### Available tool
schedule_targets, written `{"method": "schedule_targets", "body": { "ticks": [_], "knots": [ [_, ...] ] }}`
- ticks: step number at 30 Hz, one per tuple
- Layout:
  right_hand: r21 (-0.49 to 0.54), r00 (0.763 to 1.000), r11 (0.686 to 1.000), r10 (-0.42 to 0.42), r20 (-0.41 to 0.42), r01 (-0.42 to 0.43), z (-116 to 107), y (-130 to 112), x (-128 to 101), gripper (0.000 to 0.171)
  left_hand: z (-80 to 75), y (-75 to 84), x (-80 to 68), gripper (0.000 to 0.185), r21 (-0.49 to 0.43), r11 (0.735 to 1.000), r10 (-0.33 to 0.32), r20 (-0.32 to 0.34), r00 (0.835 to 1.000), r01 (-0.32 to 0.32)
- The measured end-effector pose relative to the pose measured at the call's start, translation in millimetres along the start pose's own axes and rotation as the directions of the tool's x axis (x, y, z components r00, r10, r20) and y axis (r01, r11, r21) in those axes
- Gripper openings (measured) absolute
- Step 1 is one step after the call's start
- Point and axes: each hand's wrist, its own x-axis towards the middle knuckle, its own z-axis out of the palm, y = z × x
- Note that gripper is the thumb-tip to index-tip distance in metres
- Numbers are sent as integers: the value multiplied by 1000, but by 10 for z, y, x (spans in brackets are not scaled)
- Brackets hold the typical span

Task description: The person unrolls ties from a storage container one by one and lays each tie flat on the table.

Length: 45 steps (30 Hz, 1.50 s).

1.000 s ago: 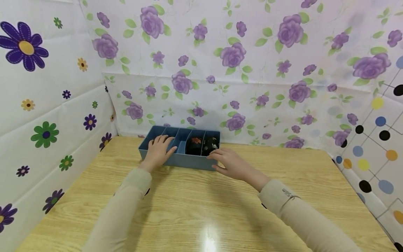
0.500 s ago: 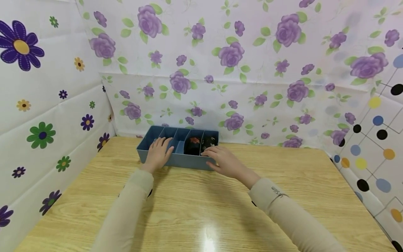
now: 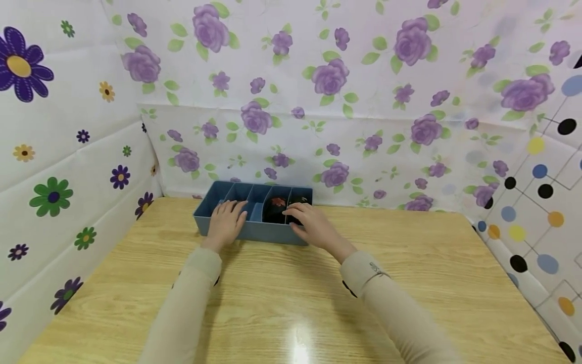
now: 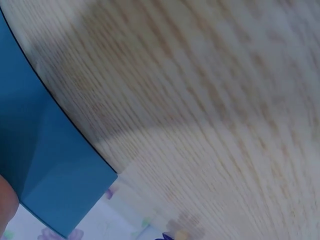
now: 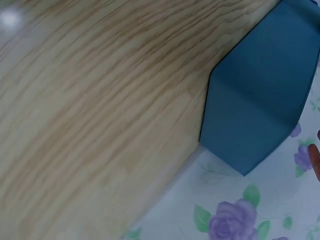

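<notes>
Left hand: the left hand (image 3: 226, 221) is laid over the near wall of the blue divided box (image 3: 273, 233), fingers fairly straight and reaching into a left-hand compartment; nothing is seen to be gripped.
Box position: the blue divided box is set at the far edge of the worktop (image 3: 291, 298), close against the flowered backdrop (image 3: 327, 101).
Left compartments: nothing can be made out in the compartments on the left, which are partly hidden by the hand.
Right compartments: dark rolled items (image 3: 276, 207), one marked with red, are held in the two right-hand compartments.
Right hand: the right hand (image 3: 313, 226) is rested on the box's right end, fingers loosely bent over the rim; whether anything is pinched cannot be told.
Risk: the box is judged light, so it could be slid or tipped if its near wall is pressed unevenly, and the rolled items could be spilled.
</notes>
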Motion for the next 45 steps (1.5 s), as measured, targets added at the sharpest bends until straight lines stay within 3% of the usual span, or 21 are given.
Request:
{"method": "schedule_targets", "body": {
  "ticks": [4, 10, 22, 37, 45],
  "knots": [
    [80, 997, 995, 69, -41, -65, 112, 46, 107, 29, 24, -12, -11, 43, 1, 1000, 11, -40, 999, -11],
    [177, 990, 979, 117, -72, -103, 222, 64, 188, 29, 64, -8, -25, 42, 3, 1000, 17, -48, 999, -17],
    [133, 983, 974, 184, -4, -182, 363, 41, 320, 28, 21, -6, -36, 41, 27, 1000, -3, -46, 999, 5],
    [165, 965, 950, 260, 46, -264, 517, -73, 482, 27, 50, -7, -43, 41, 64, 998, -18, -18, 1000, 19],
    [77, 958, 957, 273, 90, -280, 550, -58, 566, 29, 48, 5, -18, 41, 62, 998, -25, -13, 1000, 26]
  ]
}}
